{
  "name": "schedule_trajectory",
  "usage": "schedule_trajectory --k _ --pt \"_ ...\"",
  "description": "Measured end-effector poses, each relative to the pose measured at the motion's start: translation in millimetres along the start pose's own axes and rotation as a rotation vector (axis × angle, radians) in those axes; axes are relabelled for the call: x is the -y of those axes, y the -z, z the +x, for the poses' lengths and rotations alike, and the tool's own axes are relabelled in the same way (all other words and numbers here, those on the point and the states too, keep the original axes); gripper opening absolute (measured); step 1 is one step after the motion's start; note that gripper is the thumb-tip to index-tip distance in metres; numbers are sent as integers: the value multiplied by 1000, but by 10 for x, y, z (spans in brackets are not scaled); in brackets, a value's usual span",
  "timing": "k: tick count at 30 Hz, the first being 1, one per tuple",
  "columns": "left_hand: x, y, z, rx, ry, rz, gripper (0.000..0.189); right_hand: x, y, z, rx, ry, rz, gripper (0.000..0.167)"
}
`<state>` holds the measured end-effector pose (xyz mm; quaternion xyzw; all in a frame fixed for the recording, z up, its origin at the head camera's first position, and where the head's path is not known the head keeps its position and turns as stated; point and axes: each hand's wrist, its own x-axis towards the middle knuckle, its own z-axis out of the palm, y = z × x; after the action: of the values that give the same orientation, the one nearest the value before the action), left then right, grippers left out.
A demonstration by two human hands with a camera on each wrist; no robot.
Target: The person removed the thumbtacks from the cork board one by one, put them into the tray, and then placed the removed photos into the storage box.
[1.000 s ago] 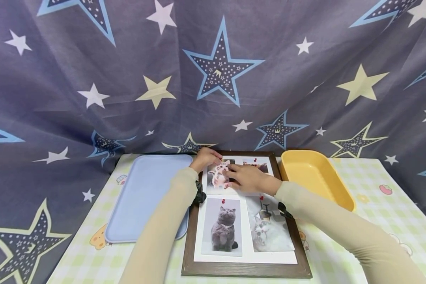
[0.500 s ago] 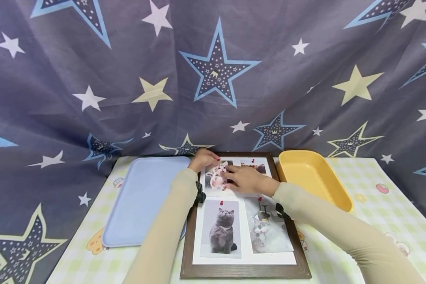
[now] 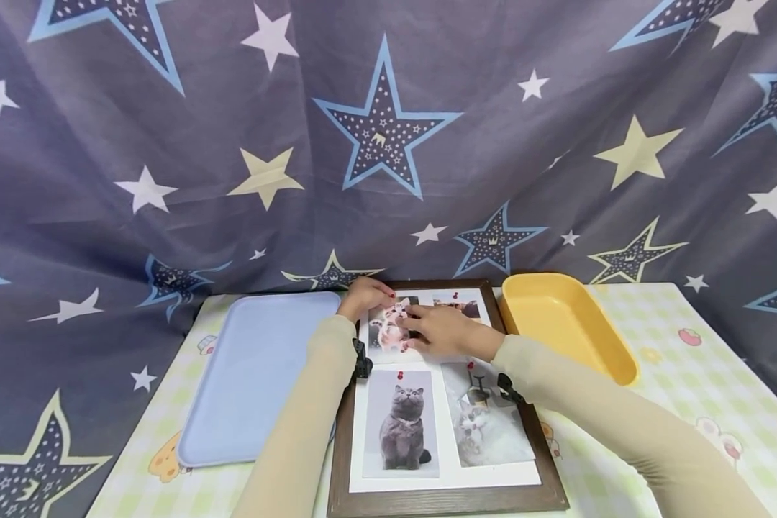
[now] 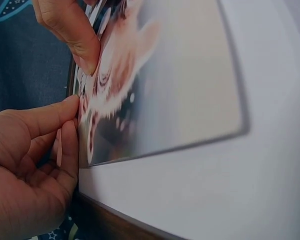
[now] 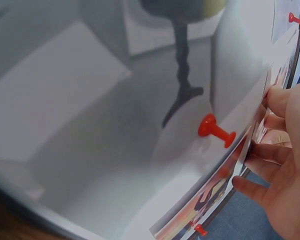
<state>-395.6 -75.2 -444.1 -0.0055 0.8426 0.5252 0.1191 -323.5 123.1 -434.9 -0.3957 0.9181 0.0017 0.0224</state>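
In the head view, a white board in a brown frame [image 3: 447,501] holds several cat photos. My left hand [image 3: 365,296] is at the upper left photo [image 3: 388,337], thumb and forefinger pinching a red push pin [image 3: 391,295] at its top edge; the fingers mostly hide the pin. My right hand [image 3: 450,332] rests its extended, spread fingers on the same photo's right side. In the left wrist view, the left hand [image 4: 35,160] is close beside a finger of the right hand [image 4: 72,37]. The right wrist view has the right hand [image 5: 285,165] along the photo edges.
Red push pins sit atop the grey cat photo [image 3: 398,439], the white cat photo [image 3: 492,435] and the upper right photo [image 3: 471,309]. A blue tray [image 3: 246,381] lies left of the frame, and a yellow bin [image 3: 557,316] stands right, on a checked tablecloth [image 3: 660,374].
The head view has shifted, so the scene sits slightly further left and lower. Both hands keep nearly the same places on the upper left photo.
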Motion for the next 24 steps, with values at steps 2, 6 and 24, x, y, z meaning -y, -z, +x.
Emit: schedule_trajectory --k 2,6,24 --pt "11 7 -2 8 16 -7 19 6 -1 6 5 4 -3 50" --pt "16 18 -1 24 27 -7 17 0 -20 20 2 3 -9 51" --pt "-16 -6 -97 33 6 -10 20 -29 -53 25 -40 40 -24 48"
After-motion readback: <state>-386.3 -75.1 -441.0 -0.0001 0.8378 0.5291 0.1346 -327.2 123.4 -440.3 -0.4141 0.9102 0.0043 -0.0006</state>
